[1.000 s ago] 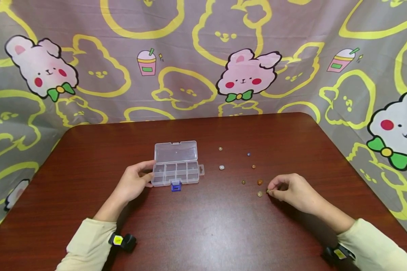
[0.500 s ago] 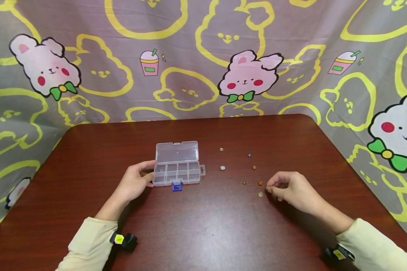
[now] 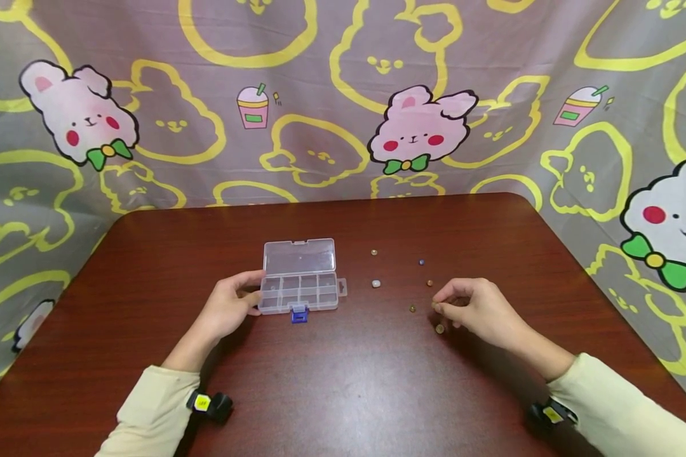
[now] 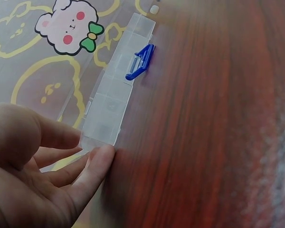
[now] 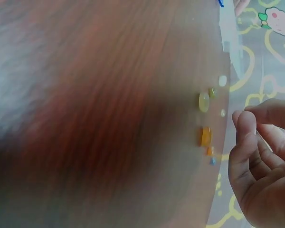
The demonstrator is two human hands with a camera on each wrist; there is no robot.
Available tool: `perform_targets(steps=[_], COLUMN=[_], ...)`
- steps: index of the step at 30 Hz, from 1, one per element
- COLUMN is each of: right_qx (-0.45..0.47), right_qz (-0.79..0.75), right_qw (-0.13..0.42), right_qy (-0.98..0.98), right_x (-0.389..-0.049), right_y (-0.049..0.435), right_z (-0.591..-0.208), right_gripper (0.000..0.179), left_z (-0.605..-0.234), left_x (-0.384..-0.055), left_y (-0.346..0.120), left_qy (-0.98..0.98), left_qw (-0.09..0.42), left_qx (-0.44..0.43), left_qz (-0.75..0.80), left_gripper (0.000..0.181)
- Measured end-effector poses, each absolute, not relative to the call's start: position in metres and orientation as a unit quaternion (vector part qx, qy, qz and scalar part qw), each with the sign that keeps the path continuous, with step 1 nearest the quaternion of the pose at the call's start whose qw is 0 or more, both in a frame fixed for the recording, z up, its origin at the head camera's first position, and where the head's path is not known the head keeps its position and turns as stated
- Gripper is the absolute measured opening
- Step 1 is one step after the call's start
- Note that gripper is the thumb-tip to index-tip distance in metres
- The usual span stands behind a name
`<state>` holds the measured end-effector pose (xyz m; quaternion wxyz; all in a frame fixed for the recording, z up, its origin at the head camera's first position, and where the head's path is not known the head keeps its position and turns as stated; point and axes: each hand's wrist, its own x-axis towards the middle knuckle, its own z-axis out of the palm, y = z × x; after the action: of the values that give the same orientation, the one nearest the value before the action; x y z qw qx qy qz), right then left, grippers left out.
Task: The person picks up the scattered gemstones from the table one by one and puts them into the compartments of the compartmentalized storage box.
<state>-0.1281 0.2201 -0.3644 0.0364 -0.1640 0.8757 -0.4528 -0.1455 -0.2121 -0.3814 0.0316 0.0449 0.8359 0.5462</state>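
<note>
A clear plastic compartment box (image 3: 299, 293) lies with its lid (image 3: 299, 256) raised at the back. My left hand (image 3: 228, 306) grips its left end, thumb at the front and fingers behind, as the left wrist view shows too. A blue latch (image 4: 141, 62) hangs from the box's front. My right hand (image 3: 480, 312) pinches a small greenish bead, mostly hidden by the fingertips, above the table. Near it lie a pale yellow bead (image 3: 439, 329), an olive bead (image 3: 412, 308) and a small orange bead (image 3: 429, 283). A larger orange bead (image 5: 206, 137) shows in the right wrist view.
Farther back on the brown table (image 3: 343, 381) lie a white bead (image 3: 376, 284), a small pale bead (image 3: 374, 252) and a blue bead (image 3: 421, 262). A patterned curtain (image 3: 320, 101) stands behind the table and along its sides.
My right hand has lifted the greenish bead from the table and moved left and slightly away, now covering the larger orange bead in the head view. The left hand stays on the box.
</note>
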Motion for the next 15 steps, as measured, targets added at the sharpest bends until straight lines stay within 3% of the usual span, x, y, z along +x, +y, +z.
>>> perform_targets(steps=[15], right_qx=[-0.2], right_qz=[-0.436], right_qw=[0.034], right_qy=[0.877], right_x=[-0.146], right_y=[0.183], right_z=[-0.36], right_gripper=[0.007], left_z=[-0.383], left_x=[-0.146], left_y=[-0.212], left_qy=[0.837], left_qw=[0.031], left_qx=[0.041], left_qz=[0.545], left_gripper=[0.043])
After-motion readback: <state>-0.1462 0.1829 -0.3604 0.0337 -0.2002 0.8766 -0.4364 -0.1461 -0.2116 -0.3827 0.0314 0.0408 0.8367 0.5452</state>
